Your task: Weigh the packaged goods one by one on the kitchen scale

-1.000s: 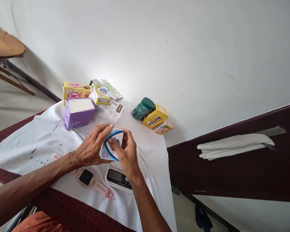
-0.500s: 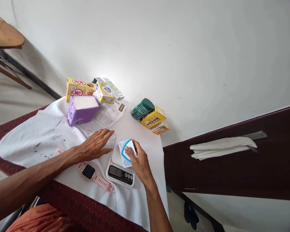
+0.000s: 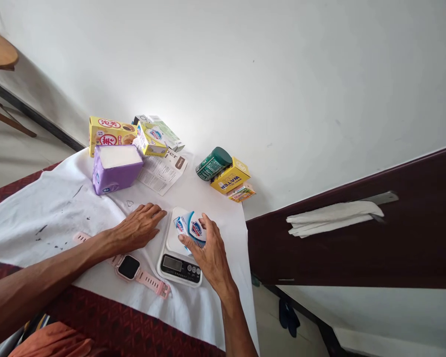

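Observation:
A white and blue soap box stands slightly tilted on the pan of a white kitchen scale. Around it is my right hand, its thumb stretched across the lower front and its fingers spread at the right side. Whether the fingertips still touch the box is hard to see. Left of the scale, my left hand lies palm down on the white cloth, holding nothing, fingers extended. Below its wrist is a pink smartwatch with its strap laid out.
Toward the wall stand a purple tissue pack, a yellow puff box, a yellow soap box and a printed leaflet. At the back right are a green canister and a yellow box. A white towel hangs at right.
The soap box has turned, showing two printed faces, and now rests on the scale pan. My right thumb and fingers have spread apart. My left hand has lowered onto the cloth.

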